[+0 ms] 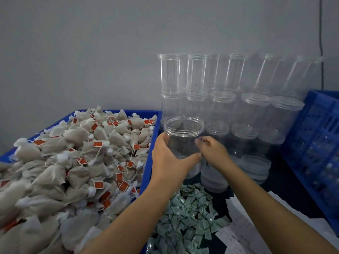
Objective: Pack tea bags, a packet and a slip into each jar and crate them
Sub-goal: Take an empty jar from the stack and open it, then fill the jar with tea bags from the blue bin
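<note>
A plain grey wall [82,52] is seen behind a dark tabletop [286,187] crowded with packing supplies. On the left, a blue tray [146,180] is heaped with tea bags [73,162], each tied with string and tagged in red. In front of the tray's right side, a loose pile of small green-and-white packets [185,220] is spread, and white printed slips [244,231] are scattered just to the right of it. Against the wall, clear empty jars [211,85] are stacked in rows, some upside down, and lids [256,166] are piled near their base. A blue crate [315,140] stands at the right edge, its contents too blurred to make out. One open clear jar [184,136] is held upright between both hands, in front of the stack and just beside the tray's far right corner. The left hand [168,158] is curled round the jar's left side, with the thumb stretched across its lower front. The right hand [212,151] is set against the jar's right side, its fingers bent toward the wall of the jar. Nothing is seen inside the jar.
</note>
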{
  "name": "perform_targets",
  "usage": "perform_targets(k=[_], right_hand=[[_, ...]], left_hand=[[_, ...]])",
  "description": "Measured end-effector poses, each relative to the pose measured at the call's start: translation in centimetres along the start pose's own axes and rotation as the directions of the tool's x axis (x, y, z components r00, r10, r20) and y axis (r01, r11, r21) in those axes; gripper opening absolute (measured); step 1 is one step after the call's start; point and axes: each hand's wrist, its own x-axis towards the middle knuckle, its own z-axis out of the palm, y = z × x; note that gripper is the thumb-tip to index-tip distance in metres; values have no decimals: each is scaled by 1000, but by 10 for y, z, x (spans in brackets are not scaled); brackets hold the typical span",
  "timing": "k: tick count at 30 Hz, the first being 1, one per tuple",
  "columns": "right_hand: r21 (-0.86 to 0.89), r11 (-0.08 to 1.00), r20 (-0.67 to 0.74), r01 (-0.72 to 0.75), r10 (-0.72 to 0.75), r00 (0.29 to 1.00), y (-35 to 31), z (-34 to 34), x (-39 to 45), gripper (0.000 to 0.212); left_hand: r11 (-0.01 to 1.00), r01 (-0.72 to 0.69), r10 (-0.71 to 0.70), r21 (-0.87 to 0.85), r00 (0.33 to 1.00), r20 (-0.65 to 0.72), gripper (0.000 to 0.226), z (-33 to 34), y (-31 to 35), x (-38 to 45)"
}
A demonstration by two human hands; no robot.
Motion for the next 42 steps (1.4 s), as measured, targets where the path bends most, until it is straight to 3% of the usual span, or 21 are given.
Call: perform_targets(k=[2,4,8,11,17,20,23,25,27,31,35,39,42], right_hand=[[414,909,-10,42,-41,999,-2,-14,-22,31],[568,818,24,95,-132,991,-3,-25,-47,42],[472,864,114,179,-260,959,1,-31,-85,95],[441,875,93,200,-266,960,4,-30,-98,116],[588,775,9,231,-293,956,14,-20,-123,73],[597,775,35,207,-283,958,21,-2,-143,75],[558,803,24,209,-267,963,29,22,-166,82],[574,790,-21,216,-249,968,35,35,-178,89],[590,774,-45,231,-254,966,40,43,-185,93],[567,776,-47,274,-302,952,43,52,-194,108],[573,770,-29,280,-322,946,44,50,-190,106],[530,781,-10,329,-383,924,52,49,-187,116],[539,780,1,317,-377,926,52,49,-188,121]], left_hand=[[998,39,-41,58,998,42,80,2,-2,0],[993,52,-64,109,992,106,86,4,-5,-2],[974,28,-89,223,960,265,84,4,-3,-10],[956,-11,-105,294,920,377,84,-1,5,-16],[771,-322,-113,549,780,616,85,-43,24,-4],[717,-321,-70,619,850,522,67,-72,22,6],[576,-294,104,763,952,288,41,-103,7,16],[463,-217,189,859,971,144,33,-122,-6,24],[379,-122,150,917,986,69,35,-135,-19,31],[215,-48,8,976,999,47,48,-150,-47,41],[153,56,-144,987,989,-34,66,-156,-62,47],[68,15,-95,998,995,-9,75,-151,-66,47],[158,25,-4,987,1000,-24,71,-151,-63,45]])
